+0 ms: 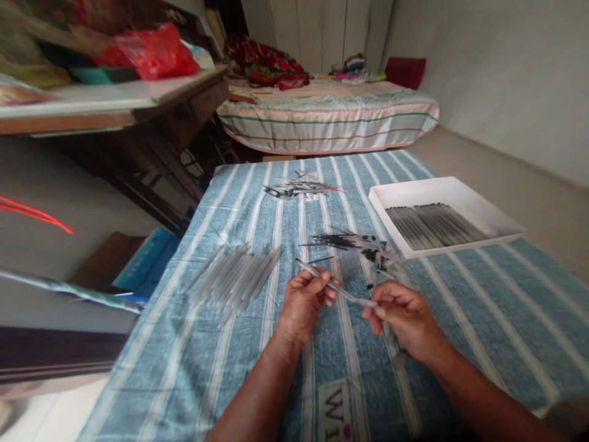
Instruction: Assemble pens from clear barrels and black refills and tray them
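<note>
The left hand (306, 301) is closing its thumb and fingers around a slim grey pen barrel (341, 291), which is slanting above the striped cloth (437, 331) that is covering the table. The right hand (405, 316) is pinching a short grey pen piece (365, 302) between thumb and fingertips, its free end meeting the barrel's near end; whether the two are joining is too blurred to tell. Translucent tubes (239, 276) are lying side by side to the left. Beyond the hands, thin dark rods (340, 239) are resting beside a heap of small black and clear pieces (381, 258). A white tray (460, 246) is holding a row of dark-grey pens (432, 224) on the right, and another loose pile (299, 189) is lying farther back.
</note>
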A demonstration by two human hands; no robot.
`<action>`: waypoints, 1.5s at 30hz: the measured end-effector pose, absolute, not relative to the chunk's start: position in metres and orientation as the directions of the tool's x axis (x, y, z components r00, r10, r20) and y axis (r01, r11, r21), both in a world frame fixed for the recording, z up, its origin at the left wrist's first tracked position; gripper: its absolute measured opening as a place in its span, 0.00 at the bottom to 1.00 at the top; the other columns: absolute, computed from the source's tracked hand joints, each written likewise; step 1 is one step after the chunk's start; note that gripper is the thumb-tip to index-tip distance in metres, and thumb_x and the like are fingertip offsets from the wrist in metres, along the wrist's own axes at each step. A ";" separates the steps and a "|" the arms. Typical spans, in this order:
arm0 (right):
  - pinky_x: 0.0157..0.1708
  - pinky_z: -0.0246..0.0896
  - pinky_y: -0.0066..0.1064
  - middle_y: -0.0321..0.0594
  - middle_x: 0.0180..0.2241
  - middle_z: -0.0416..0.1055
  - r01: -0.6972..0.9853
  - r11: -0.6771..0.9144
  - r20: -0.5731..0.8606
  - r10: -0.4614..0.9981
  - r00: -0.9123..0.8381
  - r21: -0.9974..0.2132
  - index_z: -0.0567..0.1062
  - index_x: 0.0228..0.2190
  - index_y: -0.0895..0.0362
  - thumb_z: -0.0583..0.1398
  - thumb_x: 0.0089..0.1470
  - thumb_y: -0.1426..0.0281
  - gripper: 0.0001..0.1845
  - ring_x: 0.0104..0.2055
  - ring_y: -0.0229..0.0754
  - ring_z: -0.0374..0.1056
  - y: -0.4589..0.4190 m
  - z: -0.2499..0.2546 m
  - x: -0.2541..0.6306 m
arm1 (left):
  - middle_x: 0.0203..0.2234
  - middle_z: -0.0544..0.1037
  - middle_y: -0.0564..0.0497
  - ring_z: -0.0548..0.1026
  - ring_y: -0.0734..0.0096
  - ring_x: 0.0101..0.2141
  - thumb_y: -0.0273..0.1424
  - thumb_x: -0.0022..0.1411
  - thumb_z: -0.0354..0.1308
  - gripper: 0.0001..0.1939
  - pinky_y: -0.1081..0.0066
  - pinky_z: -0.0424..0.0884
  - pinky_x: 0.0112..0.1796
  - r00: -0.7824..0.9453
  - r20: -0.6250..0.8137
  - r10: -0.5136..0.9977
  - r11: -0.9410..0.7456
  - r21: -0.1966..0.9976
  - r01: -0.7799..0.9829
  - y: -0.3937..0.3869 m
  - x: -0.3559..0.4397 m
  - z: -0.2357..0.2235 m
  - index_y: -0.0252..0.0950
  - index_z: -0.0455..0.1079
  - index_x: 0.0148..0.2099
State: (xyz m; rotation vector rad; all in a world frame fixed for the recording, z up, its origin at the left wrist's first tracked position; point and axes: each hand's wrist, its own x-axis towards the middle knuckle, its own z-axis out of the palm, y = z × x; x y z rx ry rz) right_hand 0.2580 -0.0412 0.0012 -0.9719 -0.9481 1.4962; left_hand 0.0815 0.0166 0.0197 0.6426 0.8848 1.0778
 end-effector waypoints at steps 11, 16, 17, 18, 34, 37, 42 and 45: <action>0.19 0.62 0.26 0.37 0.25 0.75 -0.261 -0.141 -0.120 0.988 -0.092 -0.955 0.68 0.28 0.57 0.64 0.45 0.66 0.11 0.19 0.34 0.66 -0.040 0.003 0.245 | 0.22 0.78 0.50 0.71 0.79 0.18 0.31 0.45 0.67 0.10 0.79 0.65 0.19 0.218 -0.301 0.928 0.370 0.810 -0.456 0.016 0.084 0.018 0.32 0.69 0.26; 0.18 0.61 0.26 0.35 0.22 0.73 -0.143 -0.146 -0.140 0.989 -0.049 -0.979 0.69 0.30 0.56 0.64 0.45 0.62 0.13 0.18 0.34 0.65 -0.038 0.004 0.241 | 0.23 0.79 0.49 0.72 0.78 0.19 0.30 0.45 0.67 0.10 0.78 0.66 0.20 0.219 -0.316 0.923 0.384 0.794 -0.471 0.016 0.083 0.018 0.31 0.70 0.27; 0.18 0.61 0.26 0.35 0.22 0.73 -0.105 -0.146 -0.142 0.989 -0.048 -0.984 0.70 0.31 0.57 0.63 0.46 0.62 0.13 0.18 0.34 0.65 -0.038 0.003 0.241 | 0.23 0.79 0.49 0.72 0.78 0.19 0.30 0.45 0.67 0.09 0.78 0.66 0.20 0.220 -0.321 0.921 0.388 0.792 -0.471 0.016 0.083 0.018 0.31 0.70 0.27; 0.18 0.61 0.25 0.35 0.21 0.73 -0.061 -0.143 -0.141 0.989 -0.044 -0.988 0.70 0.31 0.57 0.62 0.47 0.61 0.12 0.18 0.34 0.65 -0.038 0.001 0.241 | 0.23 0.79 0.48 0.72 0.77 0.19 0.30 0.45 0.67 0.09 0.78 0.67 0.20 0.221 -0.326 0.919 0.393 0.791 -0.468 0.015 0.083 0.018 0.31 0.71 0.27; 0.19 0.53 0.23 0.31 0.16 0.64 0.308 0.111 0.116 0.993 -0.001 -0.945 0.65 0.20 0.56 0.54 0.53 0.66 0.12 0.17 0.32 0.59 -0.024 0.001 0.220 | 0.22 0.79 0.47 0.73 0.75 0.17 0.25 0.47 0.65 0.06 0.77 0.70 0.18 0.077 -0.425 0.902 0.412 0.795 -0.446 0.020 0.082 0.016 0.30 0.71 0.28; 0.18 0.50 0.23 0.31 0.15 0.63 0.335 0.117 0.119 0.993 -0.014 -0.935 0.65 0.19 0.56 0.53 0.52 0.67 0.13 0.17 0.32 0.57 -0.019 0.005 0.219 | 0.21 0.79 0.47 0.72 0.76 0.16 0.25 0.45 0.66 0.07 0.77 0.68 0.18 0.051 -0.443 0.895 0.421 0.804 -0.420 0.021 0.082 0.018 0.30 0.70 0.27; 0.21 0.47 0.24 0.34 0.17 0.69 0.575 0.219 0.154 0.975 -0.161 -0.788 0.72 0.19 0.58 0.54 0.50 0.73 0.12 0.19 0.32 0.61 -0.006 0.021 0.225 | 0.19 0.76 0.50 0.70 0.76 0.18 0.32 0.45 0.67 0.10 0.76 0.67 0.21 0.068 -0.378 0.923 0.379 0.867 -0.325 0.020 0.082 0.019 0.30 0.72 0.27; 0.24 0.50 0.26 0.37 0.22 0.74 0.705 0.296 0.167 0.954 -0.248 -0.644 0.76 0.22 0.56 0.55 0.49 0.71 0.10 0.24 0.36 0.66 0.002 0.032 0.223 | 0.15 0.72 0.53 0.67 0.77 0.17 0.36 0.44 0.67 0.13 0.77 0.63 0.20 0.073 -0.363 0.929 0.370 0.892 -0.260 0.020 0.080 0.018 0.31 0.71 0.24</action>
